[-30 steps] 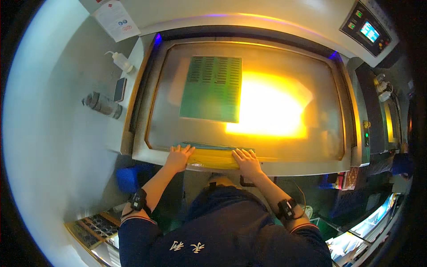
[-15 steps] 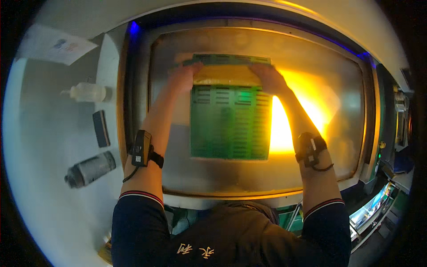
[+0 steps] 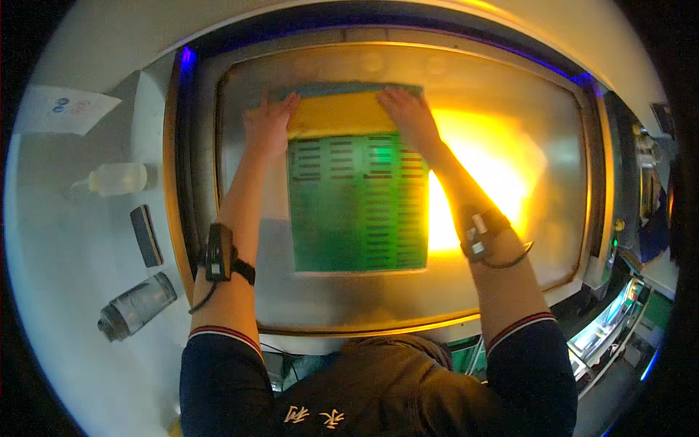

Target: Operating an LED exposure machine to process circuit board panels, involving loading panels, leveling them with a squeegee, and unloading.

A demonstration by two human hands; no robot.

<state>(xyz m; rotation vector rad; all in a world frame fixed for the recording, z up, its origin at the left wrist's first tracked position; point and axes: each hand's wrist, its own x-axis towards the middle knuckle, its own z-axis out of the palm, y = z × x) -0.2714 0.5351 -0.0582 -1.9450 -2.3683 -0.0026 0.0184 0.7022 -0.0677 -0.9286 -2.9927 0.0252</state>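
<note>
A green panel (image 3: 357, 226) with rows of dark slots lies on a shiny framed bed (image 3: 349, 302) in front of me. A yellow strip (image 3: 335, 115), film-like, spans the far part of the panel, with a narrow blue-green band showing beyond it. At the strip's left end rests my left hand (image 3: 271, 127), its fingers spread and stretched out. My right hand (image 3: 412, 120) lies over the strip's right end, fingers extended. Both thumbs are hard to make out. Each forearm carries a strapped black device.
Bright yellow light glows right of the panel. On the white surface at left are a translucent bottle (image 3: 116, 179), a dark flat block (image 3: 146, 235), a dark-capped bottle (image 3: 137, 307) and a printed sheet (image 3: 69, 109). A raised frame edge (image 3: 175, 182) borders the bed.
Both hands, blurred before, now show clearly at the ends of the yellow strip. More of the strip's depth is visible. The whole view has shifted slightly, so the panel sits further left.
</note>
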